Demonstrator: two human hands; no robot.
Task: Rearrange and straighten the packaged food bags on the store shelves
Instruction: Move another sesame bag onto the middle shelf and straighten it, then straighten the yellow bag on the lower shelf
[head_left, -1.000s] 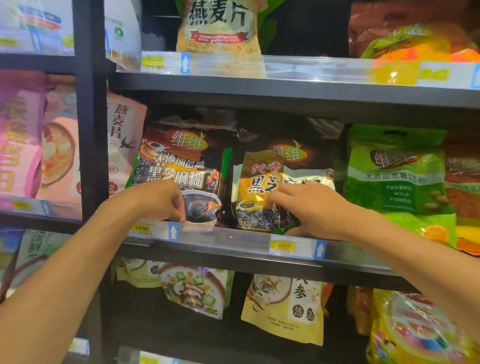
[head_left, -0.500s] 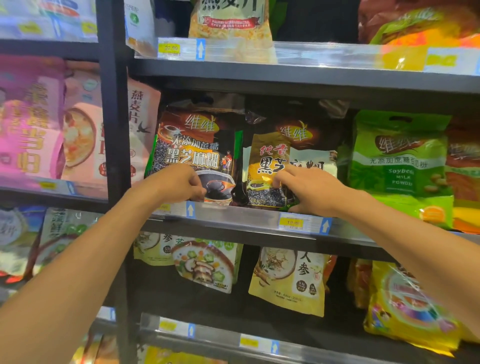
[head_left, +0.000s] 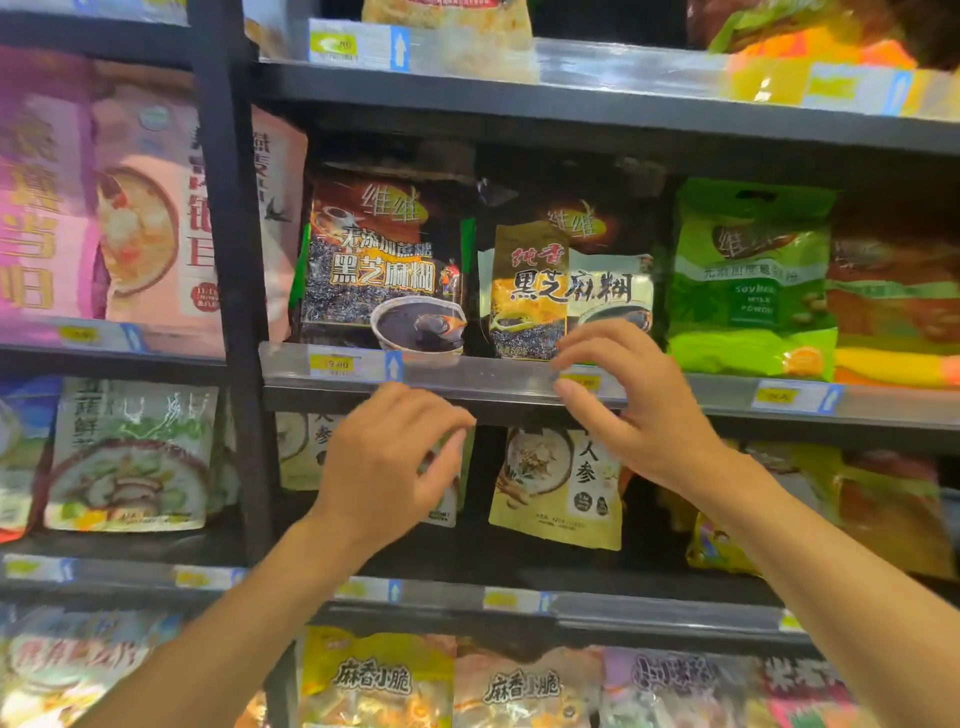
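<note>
ok so right hand (head_left: 641, 415) hangs loose and empty just under the upright gold sesame bag (head_left: 566, 291), left hand (head_left: 384, 460) empty too, lower.

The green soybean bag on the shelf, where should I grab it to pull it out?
Pinch the top band of the green soybean bag, by its cut-out handle slot, coming from the front. It stands upright, its bottom sits behind the shelf rail, and other bags crowd both sides, so the top is probably the freest part.
</note>
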